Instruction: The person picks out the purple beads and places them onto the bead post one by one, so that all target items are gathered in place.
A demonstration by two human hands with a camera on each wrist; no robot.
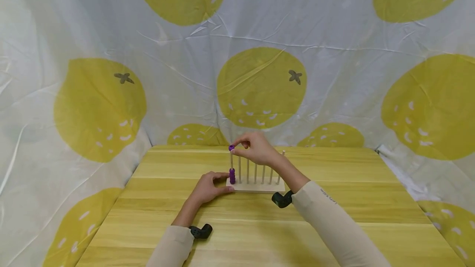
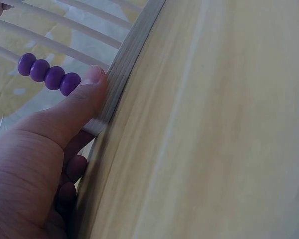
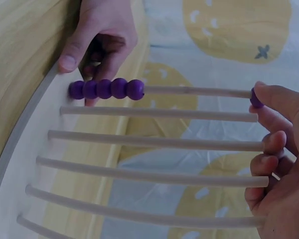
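Note:
A pale wooden base [image 1: 256,186] with several upright pegs stands on the table. Purple beads [image 1: 232,176] are stacked at the bottom of its leftmost peg [image 3: 189,90]. My right hand [image 1: 256,149] pinches another purple bead [image 3: 256,98] between thumb and index finger at the top of that peg. The other fingers of that hand curl near the tips of the neighbouring pegs in the right wrist view. My left hand [image 1: 208,187] grips the left end of the base, with the thumb [image 2: 92,77] on its near edge beside the stacked beads.
The rack rests on a wood-grain table [image 1: 178,205]. Behind and beside the table hangs a pale cloth [image 1: 178,77] printed with yellow lemons. Black wrist cameras [image 1: 283,199] sit at both sleeve cuffs.

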